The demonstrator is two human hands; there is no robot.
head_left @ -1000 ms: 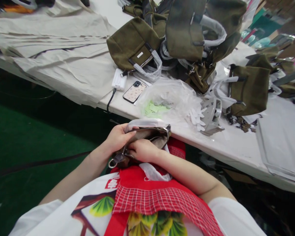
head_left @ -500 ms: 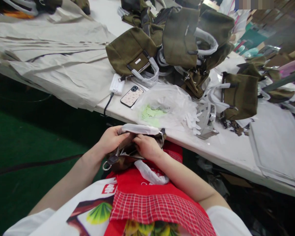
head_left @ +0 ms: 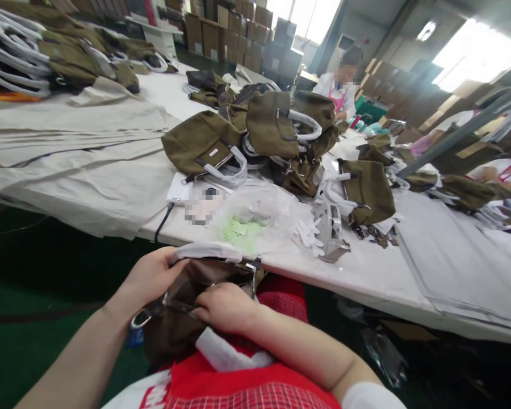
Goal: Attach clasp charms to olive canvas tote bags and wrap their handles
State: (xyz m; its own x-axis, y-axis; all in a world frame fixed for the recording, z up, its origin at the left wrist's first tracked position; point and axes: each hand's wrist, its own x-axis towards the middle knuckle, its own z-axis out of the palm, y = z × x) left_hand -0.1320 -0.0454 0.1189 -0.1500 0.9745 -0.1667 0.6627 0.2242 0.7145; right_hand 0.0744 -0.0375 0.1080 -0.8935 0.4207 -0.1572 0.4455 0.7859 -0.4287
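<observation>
An olive-brown handbag (head_left: pixel 164 335) rests on my lap at the table edge, its zipped mouth spread open. My left hand (head_left: pixel 153 277) is closed on the far rim beside a carry handle (head_left: pixel 208 251) wrapped in white padding. The fingers of my right hand (head_left: pixel 225 307) curl at the bag's mouth, gripping near the close rim; their tips are partly hidden inside. Another wrapped handle (head_left: pixel 232 353) hangs over the near side, against my red apron. A metal ring (head_left: pixel 141 319) sits at the bag's left end, and a zip pull shows on the right.
On the white table (head_left: pixel 361 284) lie a clear plastic bag with green slips (head_left: pixel 241 230), white tags (head_left: pixel 309 233), a phone (head_left: pixel 202 207) and a white power bank (head_left: pixel 179 188). Several olive bags (head_left: pixel 268 122) are heaped behind. A co-worker (head_left: pixel 338 91) is across the table.
My view has tilted up, showing more of the room. The handbag's mouth gapes wider, my left hand still on the far rim. My right hand is now at the near side of the opening.
</observation>
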